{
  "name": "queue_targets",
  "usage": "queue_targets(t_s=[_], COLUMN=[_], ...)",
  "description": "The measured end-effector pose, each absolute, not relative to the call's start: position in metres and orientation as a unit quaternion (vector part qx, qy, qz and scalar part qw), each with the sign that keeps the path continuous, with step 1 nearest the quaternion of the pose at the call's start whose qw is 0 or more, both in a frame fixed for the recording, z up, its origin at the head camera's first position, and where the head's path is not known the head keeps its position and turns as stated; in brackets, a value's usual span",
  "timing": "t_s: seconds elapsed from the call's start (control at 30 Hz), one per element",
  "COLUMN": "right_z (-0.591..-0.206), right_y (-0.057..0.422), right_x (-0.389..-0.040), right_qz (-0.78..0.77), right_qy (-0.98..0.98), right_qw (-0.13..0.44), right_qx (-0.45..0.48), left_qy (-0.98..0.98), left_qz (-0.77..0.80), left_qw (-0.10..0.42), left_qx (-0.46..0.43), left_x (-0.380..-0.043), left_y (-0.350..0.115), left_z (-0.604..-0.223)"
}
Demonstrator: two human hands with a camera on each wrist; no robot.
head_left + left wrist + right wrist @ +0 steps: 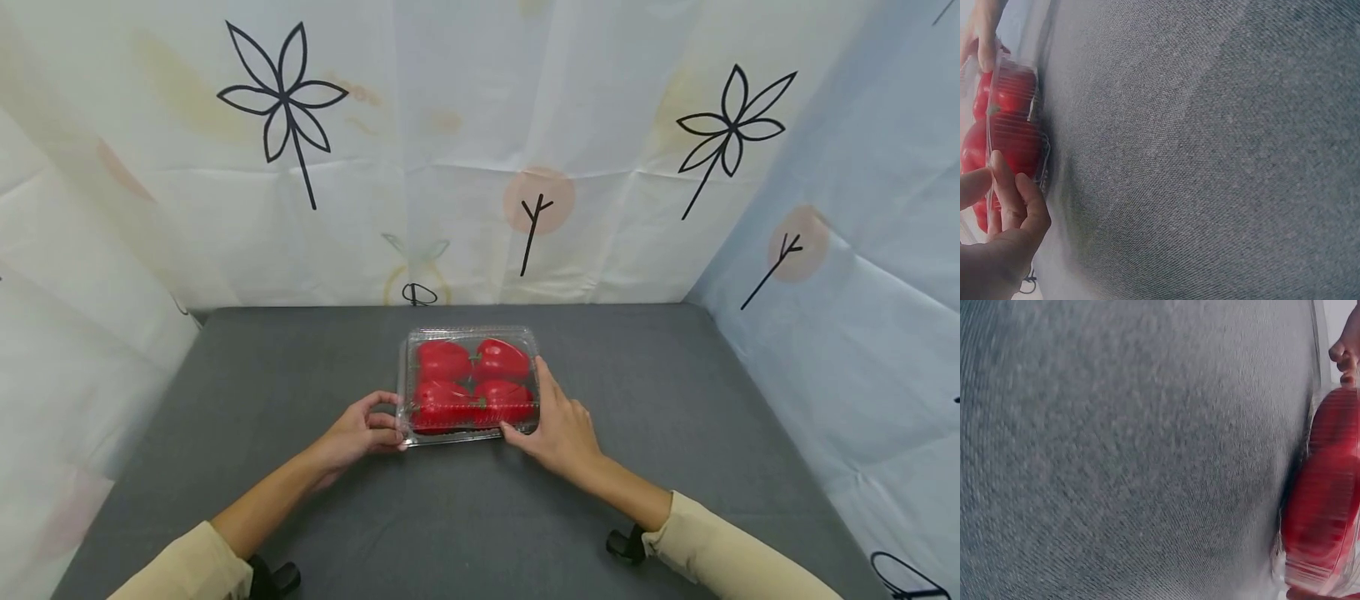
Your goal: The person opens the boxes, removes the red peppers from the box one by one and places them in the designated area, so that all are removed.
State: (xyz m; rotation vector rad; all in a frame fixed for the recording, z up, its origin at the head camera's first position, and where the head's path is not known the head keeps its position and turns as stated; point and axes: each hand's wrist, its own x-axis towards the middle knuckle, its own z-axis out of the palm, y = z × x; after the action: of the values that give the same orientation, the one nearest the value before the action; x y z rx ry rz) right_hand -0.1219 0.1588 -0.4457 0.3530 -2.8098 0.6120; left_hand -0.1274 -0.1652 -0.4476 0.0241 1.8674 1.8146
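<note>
A clear plastic clamshell box (450,438) holds several red bell peppers (501,360) with small green stems. Its lid is down. At the box's left edge, my left hand (369,433) pinches the rim, thumb on one side and fingers on the other, as the left wrist view shows with the hand (1013,228) close up. My right hand (558,429) grips the right side, its thumb at the front edge and its fingers along the side. In the right wrist view the peppers (1322,500) are blurred and only a little of the right hand (1307,594) shows.
The box is over the far middle of a grey cloth-covered table (337,533). Behind it hangs a pale fabric backdrop (465,108) printed with plant outlines, with more fabric (885,367) at the right side. Dark straps (626,546) circle both wrists below beige sleeves (720,542).
</note>
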Motion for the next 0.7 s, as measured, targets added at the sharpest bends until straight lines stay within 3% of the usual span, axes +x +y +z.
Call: queue_targets(t_s=[0.7], right_z=[-0.439], right_y=[0.173], right_x=[-0.127], right_qz=[0.219], right_qy=[-0.948], right_qw=[0.129], right_qx=[0.191], left_qy=[0.725], left_qz=[0.649], left_qw=[0.232], left_qx=[0.016], left_x=[-0.132], left_y=[-0.16], left_z=[-0.444])
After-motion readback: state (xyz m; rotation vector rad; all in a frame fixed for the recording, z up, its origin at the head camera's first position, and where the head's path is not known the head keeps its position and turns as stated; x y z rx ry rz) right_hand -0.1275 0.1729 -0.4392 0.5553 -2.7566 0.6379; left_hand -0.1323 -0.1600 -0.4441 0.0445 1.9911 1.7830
